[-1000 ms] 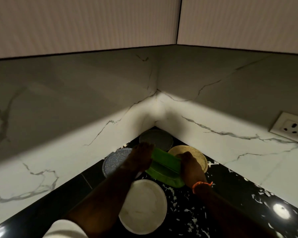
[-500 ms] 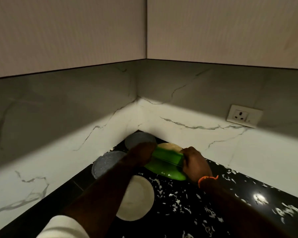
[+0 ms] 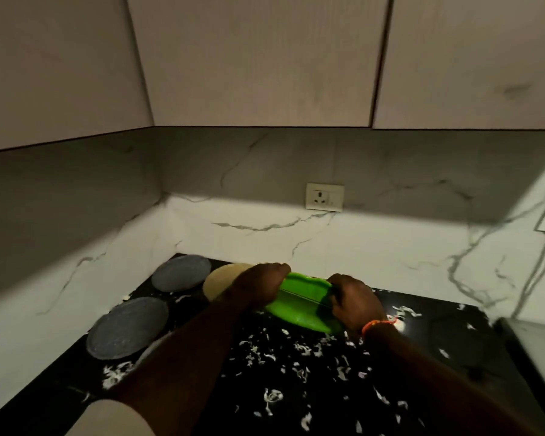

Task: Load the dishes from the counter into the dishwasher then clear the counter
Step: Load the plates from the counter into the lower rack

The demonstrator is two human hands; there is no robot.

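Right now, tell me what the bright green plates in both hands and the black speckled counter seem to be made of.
Bright green plates: probably plastic, going by the saturated colour and smooth, slightly glossy sheen. Black speckled counter: likely polished granite or similar stone, given the white flecks and mirror-like light reflection. Left hand and right hand grip the plates' opposite edges.

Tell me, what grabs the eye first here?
The bright green plates, gripped at each end by the left hand and right hand above the black counter. Left of them lie two grey plates and a tan one, near the corner.
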